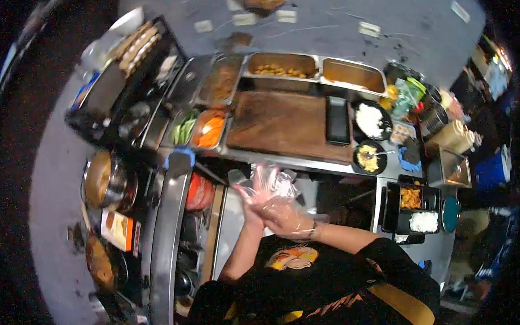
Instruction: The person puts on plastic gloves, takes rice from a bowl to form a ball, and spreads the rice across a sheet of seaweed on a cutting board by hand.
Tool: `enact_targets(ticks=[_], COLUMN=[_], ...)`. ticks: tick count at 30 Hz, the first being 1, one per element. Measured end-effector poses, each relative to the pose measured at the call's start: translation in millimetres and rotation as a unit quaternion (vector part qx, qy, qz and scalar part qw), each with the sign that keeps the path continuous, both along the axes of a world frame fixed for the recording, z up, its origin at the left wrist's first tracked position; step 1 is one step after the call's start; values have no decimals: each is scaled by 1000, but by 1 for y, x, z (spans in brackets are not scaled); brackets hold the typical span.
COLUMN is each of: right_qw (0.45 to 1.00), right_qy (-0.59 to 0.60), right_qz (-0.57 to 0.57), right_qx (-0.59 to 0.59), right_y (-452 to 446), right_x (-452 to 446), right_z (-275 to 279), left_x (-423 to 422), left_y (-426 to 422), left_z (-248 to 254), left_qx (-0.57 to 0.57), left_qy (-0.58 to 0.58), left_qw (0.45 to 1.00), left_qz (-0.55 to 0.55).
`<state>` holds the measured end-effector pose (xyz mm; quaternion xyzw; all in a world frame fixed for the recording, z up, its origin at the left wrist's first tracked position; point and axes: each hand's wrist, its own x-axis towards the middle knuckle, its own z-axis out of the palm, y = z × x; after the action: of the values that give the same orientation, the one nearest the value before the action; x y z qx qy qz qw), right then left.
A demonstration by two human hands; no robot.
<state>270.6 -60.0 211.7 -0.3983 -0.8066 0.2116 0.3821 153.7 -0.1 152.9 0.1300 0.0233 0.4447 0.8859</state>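
My left hand (259,184) is raised in front of my body, fingers stretched upward inside a loose clear plastic glove (286,184). My right hand (282,215) also wears a clear plastic glove, its cuff bunched at the wrist. Its fingers wrap over the lower part of my left hand, at the plastic glove there. Motion smears the fingertips a little. Just beyond both hands is a wooden cutting board (284,124), with a black tray (337,121) on its right side.
Behind the board stand metal pans of food (282,65). Left are cucumber slices (184,129), carrot strips (212,130), a pot (100,179) and a frying pan (102,262). Right are a rice bowl (372,121), a bowl with a spoon (367,159) and a filled black container (427,199).
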Motion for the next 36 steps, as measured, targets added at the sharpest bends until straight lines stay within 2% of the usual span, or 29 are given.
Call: enact_targets(ticks=[1,3,4,6,7,9,11,12,13,15,16,17,18,19,20,21,24,25,28,29,31,32,36], right_qw=[1000,997,998,997,993,988,981,982,947,811,739,637,635,558,532,536,583,599,645,659,680,686,711], right_qy=[19,-60,-56,-3,-9,35,124,141,214,453,560,644,591,638,619,612,615,618,607,600,587,583,561], right_qz=[4,38,20,28,116,108,-63,-129,-222,-320,-211,-89,18,263,374,383,288,248,137,106,59,43,-5], right_qx=[19,-14,-14,71,10,106,135,1,-88,-185,-311,-415,-497,-462,-440,-437,-446,-445,-444,-440,-435,-433,-424], right_y=[0,4,7,12,11,12,31,40,50,81,94,103,96,106,116,124,154,160,178,182,190,192,199], right_x=[6,14,18,20,22,26,38,52,58,66,69,74,92,90,87,84,76,74,66,62,52,53,57], right_z=[14,19,12,-10,-6,-13,2,5,9,0,-18,-34,-13,25,41,41,15,4,-27,-37,-52,-60,-82], left_x=[11,31,46,67,76,87,93,93,93,100,104,108,112,115,116,115,113,115,123,127,139,154,150], left_y=[11,32,35,53,65,86,100,106,113,113,110,110,110,112,117,119,154,164,177,184,198,175,180], left_z=[4,23,42,35,31,36,53,59,68,98,111,121,127,129,130,136,122,117,101,87,64,61,56], left_qx=[11,10,-44,-72,-77,-112,-40,-11,14,61,66,68,56,49,52,18,120,112,12,1,94,18,39], left_qy=[-83,7,48,96,129,143,132,87,41,24,-47,-119,-122,-125,-119,-144,-167,-170,-277,-282,-289,-435,-353], left_qw=[996,1000,996,988,980,967,969,979,985,991,996,989,983,971,962,950,897,893,808,804,733,720,728], left_qz=[-20,26,62,101,129,181,206,186,167,115,30,-55,-127,-197,-241,-275,-392,-401,-519,-524,-608,-540,-586])
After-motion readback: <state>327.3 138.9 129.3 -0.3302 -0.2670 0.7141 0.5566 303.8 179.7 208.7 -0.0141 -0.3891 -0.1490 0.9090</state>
